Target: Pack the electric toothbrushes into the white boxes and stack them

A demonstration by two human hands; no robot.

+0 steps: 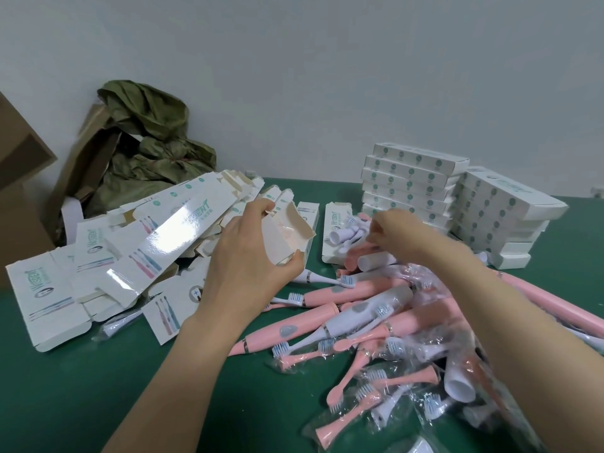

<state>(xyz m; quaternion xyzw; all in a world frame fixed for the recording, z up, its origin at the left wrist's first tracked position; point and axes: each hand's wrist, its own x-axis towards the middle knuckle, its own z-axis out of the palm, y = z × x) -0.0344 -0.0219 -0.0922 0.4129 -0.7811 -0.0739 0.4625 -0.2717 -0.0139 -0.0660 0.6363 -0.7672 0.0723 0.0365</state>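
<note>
Left hand grips an opened white box just left of the toothbrush pile, mouth turned toward the pile, likely for loading. Right hand is over the pile's far edge, fingers curled. It is blurred, so its hold can't be told. Packed stack sits behind the pile.

On the table, a heap of flattened boxes lies to the left, with a crumpled bag behind it and a carton at the far left. The toothbrushes are piled at the near right, and two stacks of closed boxes stand behind them. Between heap and stacks, the left hand holds an open box. The right hand is over the pile's far edge.
</note>
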